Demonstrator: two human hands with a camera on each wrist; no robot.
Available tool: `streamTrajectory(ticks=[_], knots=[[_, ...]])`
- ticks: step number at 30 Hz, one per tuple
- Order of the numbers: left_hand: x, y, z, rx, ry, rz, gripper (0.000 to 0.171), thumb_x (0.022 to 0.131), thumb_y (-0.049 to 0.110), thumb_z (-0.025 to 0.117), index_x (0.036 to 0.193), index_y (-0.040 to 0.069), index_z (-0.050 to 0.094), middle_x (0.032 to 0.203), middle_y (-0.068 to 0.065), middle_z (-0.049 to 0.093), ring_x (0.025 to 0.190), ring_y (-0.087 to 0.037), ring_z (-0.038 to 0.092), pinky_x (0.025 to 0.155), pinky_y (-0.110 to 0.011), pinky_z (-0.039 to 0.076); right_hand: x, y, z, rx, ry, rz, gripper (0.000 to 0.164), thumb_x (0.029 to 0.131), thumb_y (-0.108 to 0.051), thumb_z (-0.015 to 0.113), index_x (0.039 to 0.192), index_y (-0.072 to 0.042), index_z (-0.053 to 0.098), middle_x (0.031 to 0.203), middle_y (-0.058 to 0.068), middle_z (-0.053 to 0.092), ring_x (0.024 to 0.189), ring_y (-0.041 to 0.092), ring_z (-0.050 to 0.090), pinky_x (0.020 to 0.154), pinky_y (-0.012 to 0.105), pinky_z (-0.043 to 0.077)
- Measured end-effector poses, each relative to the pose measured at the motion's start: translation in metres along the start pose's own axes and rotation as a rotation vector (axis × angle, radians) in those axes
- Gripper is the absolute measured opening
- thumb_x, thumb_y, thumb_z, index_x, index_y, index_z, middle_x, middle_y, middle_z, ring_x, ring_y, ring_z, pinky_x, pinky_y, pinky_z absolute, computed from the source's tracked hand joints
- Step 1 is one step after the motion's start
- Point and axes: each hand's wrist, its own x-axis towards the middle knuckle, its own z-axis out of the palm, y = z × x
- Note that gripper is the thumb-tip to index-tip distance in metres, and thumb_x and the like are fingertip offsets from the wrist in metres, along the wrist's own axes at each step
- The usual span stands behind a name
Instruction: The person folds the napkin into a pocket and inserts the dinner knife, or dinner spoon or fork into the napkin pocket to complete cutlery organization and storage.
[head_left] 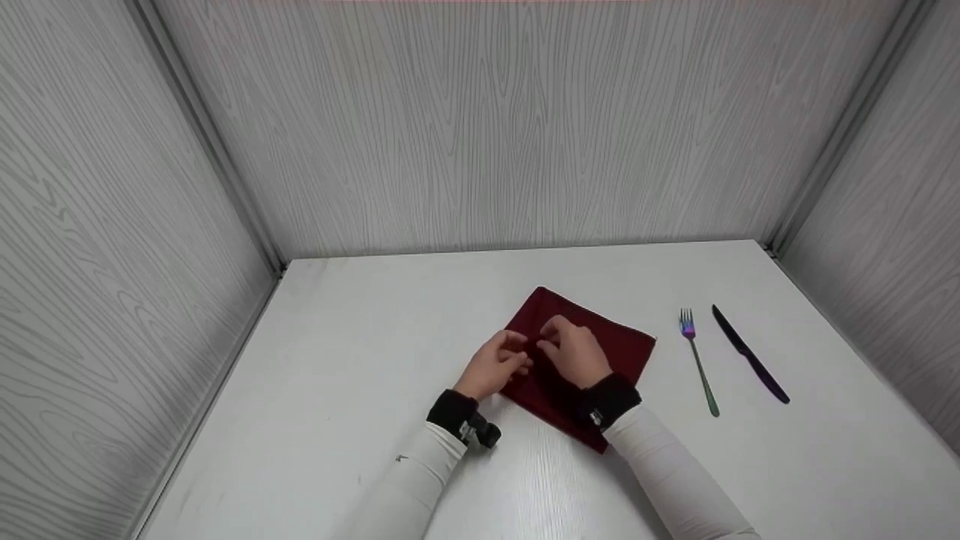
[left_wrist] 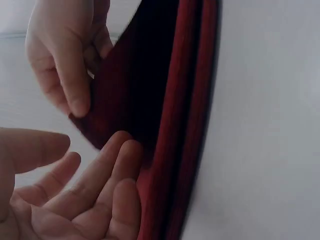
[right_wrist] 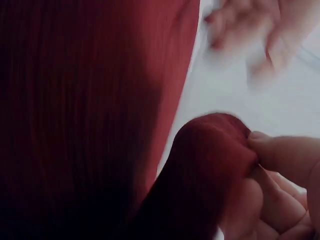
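Observation:
A dark red cloth napkin, folded in layers, lies aslant on the white table. My right hand is over its middle and pinches a lifted corner of the cloth between thumb and fingers, as the right wrist view shows of the napkin. Facing it, my left hand is at the napkin's left edge with thumb and fingers apart. In the left wrist view the left hand's fingers are beside the raised flap, loosely bent and gripping nothing; whether they touch the cloth I cannot tell.
Right of the napkin lies a fork with shiny purple-blue tines and a greenish handle. Farther right is a dark table knife, slanting. Grey wood-grained panels stand at the table's back and both sides.

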Motion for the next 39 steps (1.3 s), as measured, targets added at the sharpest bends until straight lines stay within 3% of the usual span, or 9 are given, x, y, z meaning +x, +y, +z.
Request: streamTrajectory(ticks=[2, 5, 11, 13, 17, 21, 27, 31, 39], knots=[[0.000, -0.001, 0.004, -0.054, -0.030, 0.017, 0.038, 0.108, 0.016, 0.060, 0.145, 0.008, 0.055, 0.120, -0.019, 0.074, 0.104, -0.031, 0.075, 0.084, -0.039, 0.060, -0.001, -0.002, 0.006, 0.079, -0.049, -0.005, 0.021, 0.099, -0.004, 0.073, 0.118, -0.003, 0.064, 0.116, 0.018, 0.076, 0.104, 0.030, 0.076, 0.089, 0.045, 0.061], [0.002, -0.004, 0.005, -0.049, 0.007, 0.024, 0.044, 0.108, 0.018, 0.061, 0.151, 0.010, 0.053, 0.126, -0.020, 0.071, 0.101, -0.029, 0.072, 0.079, -0.036, 0.059, -0.003, -0.005, 0.008, 0.198, -0.165, -0.008, 0.035, 0.100, 0.001, 0.068, 0.133, 0.000, 0.057, 0.131, 0.022, 0.069, 0.117, 0.032, 0.073, 0.094, 0.042, 0.060], [0.004, -0.008, -0.003, 0.074, 0.139, -0.026, 0.023, 0.106, 0.005, 0.061, 0.125, 0.001, 0.071, 0.120, -0.017, 0.072, 0.082, -0.015, 0.064, 0.069, -0.025, 0.053, -0.002, -0.006, -0.006, 0.309, -0.396, -0.086, 0.040, 0.105, 0.001, 0.059, 0.144, 0.004, 0.052, 0.141, 0.023, 0.063, 0.130, 0.035, 0.065, 0.104, 0.043, 0.056], [0.005, -0.009, -0.006, 0.094, 0.157, -0.058, 0.019, 0.105, 0.002, 0.060, 0.118, 0.000, 0.074, 0.111, -0.016, 0.073, 0.076, -0.012, 0.064, 0.065, -0.023, 0.052, -0.001, -0.005, -0.015, 0.303, -0.400, -0.092, 0.035, 0.105, 0.001, 0.058, 0.140, 0.004, 0.056, 0.136, 0.021, 0.067, 0.126, 0.035, 0.067, 0.104, 0.045, 0.056], [0.005, -0.011, -0.014, 0.115, 0.175, -0.132, 0.017, 0.104, 0.003, 0.061, 0.116, 0.002, 0.072, 0.090, -0.010, 0.070, 0.064, -0.010, 0.064, 0.053, -0.022, 0.046, -0.003, 0.006, -0.031, 0.216, -0.320, -0.060, 0.027, 0.105, 0.001, 0.056, 0.131, 0.001, 0.064, 0.126, 0.020, 0.072, 0.119, 0.034, 0.069, 0.103, 0.050, 0.055], [0.004, -0.014, -0.021, 0.156, 0.166, -0.179, 0.016, 0.103, 0.004, 0.063, 0.116, 0.003, 0.071, 0.075, -0.004, 0.064, 0.056, -0.010, 0.060, 0.046, -0.021, 0.040, -0.015, 0.020, -0.035, 0.048, -0.340, -0.031, 0.027, 0.105, -0.002, 0.057, 0.129, -0.003, 0.070, 0.131, 0.016, 0.071, 0.129, 0.033, 0.064, 0.111, 0.052, 0.049], [0.001, -0.014, -0.030, 0.173, 0.132, -0.197, 0.014, 0.100, 0.004, 0.065, 0.112, 0.002, 0.073, 0.080, -0.004, 0.065, 0.057, -0.011, 0.059, 0.048, -0.021, 0.041, -0.034, 0.029, -0.031, -0.067, -0.449, -0.069, 0.031, 0.105, -0.002, 0.057, 0.131, -0.005, 0.072, 0.136, 0.014, 0.070, 0.135, 0.035, 0.060, 0.114, 0.054, 0.046], [0.000, -0.013, -0.035, 0.194, 0.107, -0.215, 0.016, 0.101, 0.006, 0.065, 0.113, 0.002, 0.073, 0.081, -0.004, 0.065, 0.058, -0.012, 0.059, 0.050, -0.021, 0.042, -0.038, 0.027, -0.029, -0.081, -0.457, -0.078, 0.031, 0.104, -0.003, 0.059, 0.131, -0.005, 0.072, 0.135, 0.014, 0.070, 0.133, 0.035, 0.061, 0.113, 0.053, 0.047], [0.001, -0.017, -0.042, 0.289, 0.162, -0.219, 0.020, 0.101, 0.006, 0.059, 0.114, 0.006, 0.074, 0.075, -0.003, 0.064, 0.055, -0.009, 0.056, 0.053, -0.021, 0.044, -0.039, 0.027, -0.026, -0.099, -0.454, -0.097, 0.030, 0.103, -0.003, 0.060, 0.130, -0.006, 0.072, 0.135, 0.014, 0.070, 0.132, 0.034, 0.062, 0.111, 0.052, 0.049]])
